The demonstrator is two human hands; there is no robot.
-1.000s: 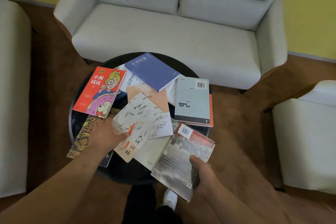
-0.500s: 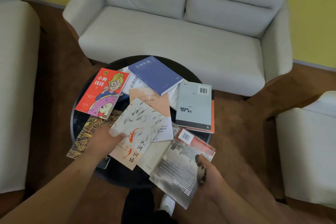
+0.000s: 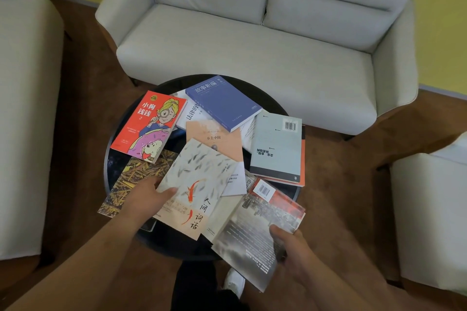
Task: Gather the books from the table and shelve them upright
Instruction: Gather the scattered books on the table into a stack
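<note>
Several books lie scattered on a round black table (image 3: 275,106). My left hand (image 3: 146,197) grips the left edge of a pale book with red fish (image 3: 199,184), thumb on its cover. At the table's front right, my right hand (image 3: 290,247) holds the right edge of a grey and red photo-cover book (image 3: 255,232), which juts over the table's rim. Further back lie a red cartoon book (image 3: 149,126), a blue book (image 3: 222,101), an orange book (image 3: 214,136) and a light grey-blue book (image 3: 275,144). A yellow-brown book (image 3: 131,179) sits under my left hand.
A grey two-seat sofa (image 3: 252,40) stands behind the table. An armchair (image 3: 22,108) is at the left and another seat (image 3: 429,214) at the right. Brown carpet surrounds the table. My shoe (image 3: 235,283) shows below it. No shelf is in view.
My left thumb has closed onto the fish book's cover. My right hand has shifted its grip up the photo-cover book's edge. The view has tilted slightly downward.
</note>
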